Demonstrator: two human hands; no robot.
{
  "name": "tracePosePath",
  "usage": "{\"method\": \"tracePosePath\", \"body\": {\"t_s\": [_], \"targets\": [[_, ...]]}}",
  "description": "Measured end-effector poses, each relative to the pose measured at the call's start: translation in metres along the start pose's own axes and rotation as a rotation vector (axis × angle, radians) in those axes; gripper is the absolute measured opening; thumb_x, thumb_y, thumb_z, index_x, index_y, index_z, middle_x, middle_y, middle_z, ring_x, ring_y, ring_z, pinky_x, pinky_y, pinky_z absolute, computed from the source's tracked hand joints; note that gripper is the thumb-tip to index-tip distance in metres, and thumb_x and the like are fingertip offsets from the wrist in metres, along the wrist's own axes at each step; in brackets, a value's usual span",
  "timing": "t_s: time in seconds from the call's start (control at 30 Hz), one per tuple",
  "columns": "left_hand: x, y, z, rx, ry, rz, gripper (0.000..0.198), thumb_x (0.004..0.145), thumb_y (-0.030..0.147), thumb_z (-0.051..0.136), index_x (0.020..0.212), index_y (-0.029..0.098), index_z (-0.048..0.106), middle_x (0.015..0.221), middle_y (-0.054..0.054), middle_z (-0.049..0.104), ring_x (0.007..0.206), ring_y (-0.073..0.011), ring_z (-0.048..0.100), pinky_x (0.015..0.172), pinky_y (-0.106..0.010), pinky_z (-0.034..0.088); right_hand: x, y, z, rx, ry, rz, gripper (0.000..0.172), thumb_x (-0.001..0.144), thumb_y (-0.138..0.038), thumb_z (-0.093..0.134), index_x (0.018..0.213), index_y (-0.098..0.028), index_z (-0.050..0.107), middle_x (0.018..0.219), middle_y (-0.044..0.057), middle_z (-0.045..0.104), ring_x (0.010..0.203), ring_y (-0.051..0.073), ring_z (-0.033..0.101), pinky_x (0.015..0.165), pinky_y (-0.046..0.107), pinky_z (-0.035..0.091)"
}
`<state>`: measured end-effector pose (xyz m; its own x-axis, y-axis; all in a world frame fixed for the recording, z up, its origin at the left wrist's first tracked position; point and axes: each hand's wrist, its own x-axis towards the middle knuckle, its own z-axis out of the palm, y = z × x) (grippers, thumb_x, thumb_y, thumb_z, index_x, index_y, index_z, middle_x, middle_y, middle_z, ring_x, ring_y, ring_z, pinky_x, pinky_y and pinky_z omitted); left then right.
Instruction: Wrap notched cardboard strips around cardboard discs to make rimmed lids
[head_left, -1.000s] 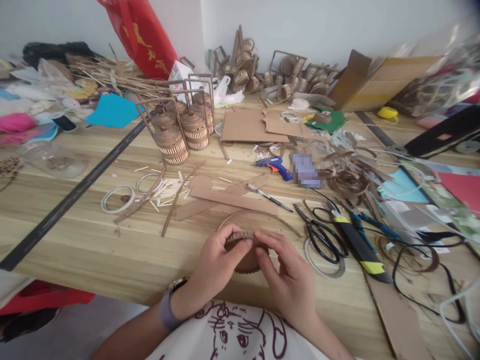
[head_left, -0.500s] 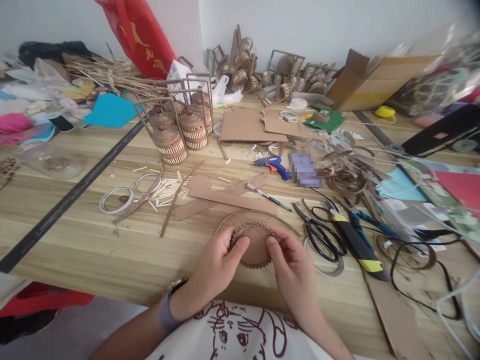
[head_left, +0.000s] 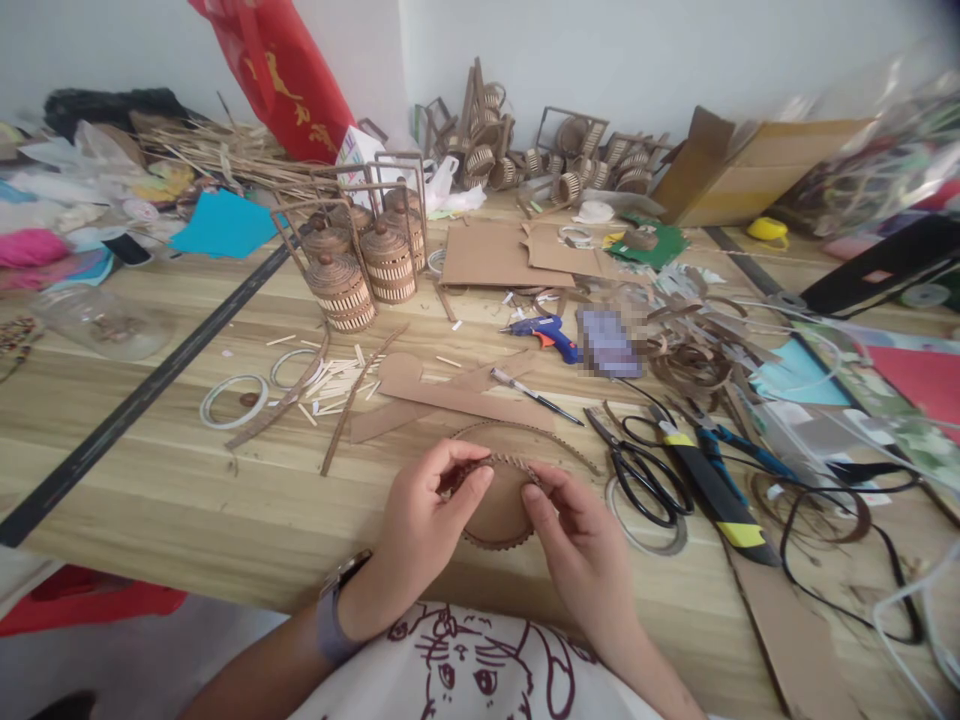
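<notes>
Between my hands is a round cardboard disc (head_left: 499, 510) with a ridged corrugated strip along its edge. My left hand (head_left: 439, 510) pinches the upper left of its rim between thumb and fingers. On the upper right, my right hand (head_left: 570, 515) grips the rim the same way, thumb on top. A loose tail of the corrugated strip (head_left: 559, 435) curves behind the disc on the table, out to the right. The fingertips under the disc are hidden. Just beyond lie flat cardboard pieces (head_left: 465, 398) and a pen (head_left: 538, 397).
To the right lie black-handled scissors (head_left: 649, 480), a utility knife (head_left: 724, 490) and pliers (head_left: 742, 450). A blue glue gun (head_left: 544, 333) rests farther back. Small lidded baskets (head_left: 339, 290) stand at back left, near tape rolls (head_left: 234, 402) and scattered thin sticks (head_left: 341, 375).
My left fingers have shifted up and right along the rim, closer to my right hand. The disc has moved slightly down and left.
</notes>
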<state>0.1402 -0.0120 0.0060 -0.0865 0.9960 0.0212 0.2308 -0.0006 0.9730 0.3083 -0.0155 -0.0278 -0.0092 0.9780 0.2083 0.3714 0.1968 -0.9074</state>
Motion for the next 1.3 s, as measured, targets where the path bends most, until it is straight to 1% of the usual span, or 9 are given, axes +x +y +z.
{"method": "tracePosePath", "body": {"t_s": [0.1,0.2,0.37,0.57,0.73,0.93,1.03,1.13,1.3], "targets": [[-0.001,0.000,-0.001,0.040,0.014,0.038,0.012,0.087,0.029,0.060,0.092,0.021,0.068,0.084,-0.001,0.074,0.074,-0.0146,0.068,0.065,-0.022,0.052,0.002,-0.002,-0.001,-0.036,-0.029,-0.093,0.023,0.092,-0.029,0.058,0.113,-0.024,0.065,0.099,0.005,0.074,0.088,0.018,0.070,0.077,0.028,0.056],[-0.002,0.000,-0.003,0.071,-0.028,0.075,0.011,0.087,0.024,0.060,0.090,0.021,0.070,0.084,0.000,0.075,0.075,-0.0140,0.068,0.066,-0.021,0.051,0.006,-0.010,-0.003,-0.061,-0.058,-0.214,0.032,0.089,-0.022,0.060,0.120,-0.026,0.060,0.105,0.004,0.071,0.094,0.017,0.068,0.080,0.026,0.055],[-0.002,-0.002,-0.003,0.028,-0.139,0.101,0.010,0.086,0.022,0.060,0.089,0.022,0.069,0.082,0.000,0.074,0.076,-0.0139,0.068,0.068,-0.022,0.051,0.012,-0.022,-0.006,-0.075,-0.054,-0.315,0.015,0.091,-0.015,0.057,0.097,-0.026,0.065,0.085,-0.001,0.070,0.079,0.012,0.067,0.072,0.020,0.052],[-0.005,0.000,-0.005,-0.114,-0.170,-0.010,0.014,0.081,0.022,0.064,0.094,0.022,0.059,0.084,0.001,0.070,0.080,-0.0142,0.068,0.069,-0.021,0.051,0.014,-0.029,-0.009,-0.093,-0.052,-0.345,0.010,0.088,-0.015,0.061,0.085,-0.023,0.065,0.075,-0.002,0.070,0.068,0.013,0.066,0.062,0.021,0.051],[-0.006,0.003,-0.006,-0.093,-0.209,-0.012,0.007,0.081,0.021,0.062,0.087,0.020,0.060,0.079,0.000,0.068,0.074,-0.0136,0.066,0.066,-0.021,0.051,0.017,-0.036,-0.012,-0.120,-0.115,-0.345,0.012,0.087,-0.017,0.057,0.080,-0.023,0.064,0.071,0.000,0.068,0.065,0.014,0.065,0.058,0.023,0.051],[-0.006,0.000,-0.007,-0.041,-0.240,0.044,0.016,0.084,0.019,0.060,0.098,0.021,0.069,0.093,-0.002,0.075,0.086,-0.0157,0.069,0.079,-0.024,0.054,0.016,-0.033,-0.012,-0.091,-0.150,-0.311,0.012,0.087,-0.019,0.057,0.081,-0.023,0.066,0.074,0.001,0.070,0.068,0.016,0.066,0.061,0.026,0.053],[-0.007,0.000,-0.008,-0.018,-0.205,0.074,0.015,0.085,0.020,0.060,0.093,0.021,0.073,0.089,-0.002,0.077,0.083,-0.0161,0.070,0.077,-0.024,0.054,0.012,-0.027,-0.011,-0.029,-0.127,-0.266,0.011,0.089,-0.021,0.057,0.088,-0.023,0.068,0.079,0.002,0.071,0.074,0.017,0.068,0.065,0.026,0.054],[-0.007,0.001,-0.009,-0.043,-0.141,0.038,0.013,0.084,0.023,0.062,0.089,0.021,0.074,0.084,-0.002,0.078,0.077,-0.0165,0.071,0.070,-0.024,0.054,0.008,-0.021,-0.011,-0.001,-0.115,-0.229,0.013,0.090,-0.022,0.059,0.097,-0.025,0.070,0.084,0.003,0.072,0.078,0.017,0.068,0.068,0.026,0.054],[-0.005,0.001,-0.007,-0.066,-0.078,-0.017,0.012,0.083,0.025,0.063,0.085,0.020,0.075,0.083,-0.002,0.078,0.076,-0.0171,0.071,0.071,-0.025,0.054,0.003,-0.018,-0.011,0.002,-0.113,-0.156,0.014,0.089,-0.027,0.062,0.097,-0.024,0.072,0.080,0.003,0.072,0.074,0.017,0.069,0.066,0.027,0.055]]}}
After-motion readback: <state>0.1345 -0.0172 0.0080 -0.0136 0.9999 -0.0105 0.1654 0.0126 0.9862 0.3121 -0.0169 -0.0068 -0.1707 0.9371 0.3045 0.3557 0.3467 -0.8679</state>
